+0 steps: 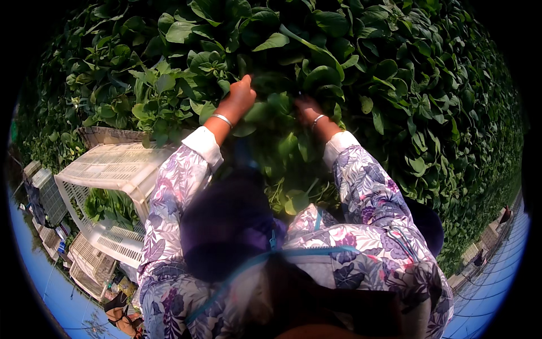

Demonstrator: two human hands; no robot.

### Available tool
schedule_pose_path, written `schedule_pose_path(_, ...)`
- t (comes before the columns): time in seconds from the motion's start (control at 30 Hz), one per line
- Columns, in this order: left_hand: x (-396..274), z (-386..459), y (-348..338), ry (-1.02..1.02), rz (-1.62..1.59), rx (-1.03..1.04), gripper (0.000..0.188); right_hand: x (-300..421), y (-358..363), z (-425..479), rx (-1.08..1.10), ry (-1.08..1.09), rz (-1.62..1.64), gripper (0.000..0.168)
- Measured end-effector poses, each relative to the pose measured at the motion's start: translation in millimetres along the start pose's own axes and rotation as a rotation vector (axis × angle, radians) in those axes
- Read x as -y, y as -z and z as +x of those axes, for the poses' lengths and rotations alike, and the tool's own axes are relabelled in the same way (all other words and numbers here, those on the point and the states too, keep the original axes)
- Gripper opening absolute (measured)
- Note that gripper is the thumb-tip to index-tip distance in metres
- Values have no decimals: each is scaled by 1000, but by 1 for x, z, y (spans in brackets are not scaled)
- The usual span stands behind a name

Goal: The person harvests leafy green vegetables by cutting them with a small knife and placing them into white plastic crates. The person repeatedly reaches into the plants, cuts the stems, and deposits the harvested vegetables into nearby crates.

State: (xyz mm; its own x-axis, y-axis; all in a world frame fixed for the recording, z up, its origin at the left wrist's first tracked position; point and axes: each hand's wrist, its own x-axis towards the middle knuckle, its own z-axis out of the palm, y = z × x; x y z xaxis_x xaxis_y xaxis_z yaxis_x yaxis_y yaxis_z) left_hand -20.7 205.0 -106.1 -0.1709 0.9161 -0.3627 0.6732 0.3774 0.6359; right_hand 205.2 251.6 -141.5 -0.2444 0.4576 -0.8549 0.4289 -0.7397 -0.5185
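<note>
Dense leafy green plants with broad leaves and pale stems surround both hands. My left hand, with a silvery bangle at the wrist, has its fingers curled among the leaves; a leafy stem lies at its fingertips, but whether it is gripped is unclear. My right hand, also wearing a bangle, reaches into the shaded leaves, its fingers partly hidden, with a small shiny spot beside them. Between the two hands, green leaves look blurred. Below them, a few leaves lie close to my knees.
At the left, a white slatted plastic crate stands on its side with picked greens inside. Further crates are stacked beyond it. Part of another person shows at the lower left. Dense plants continue to the right.
</note>
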Motion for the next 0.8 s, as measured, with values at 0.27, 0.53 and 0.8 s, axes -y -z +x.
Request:
schedule_pose_path(0.27, -18, -21, 16, 93, -92, 84, 41, -16, 4, 37, 55, 13, -404, 15)
schedule_pose_path(0.53, -2, -23, 8, 72, -187, 81, 38, -4, -1, -1, 103, 25, -77, 20)
schedule_pose_path(0.8, 2, -22, 5, 13, -186, -14, 29, -10, -7, 28, 193, -64, -24, 27)
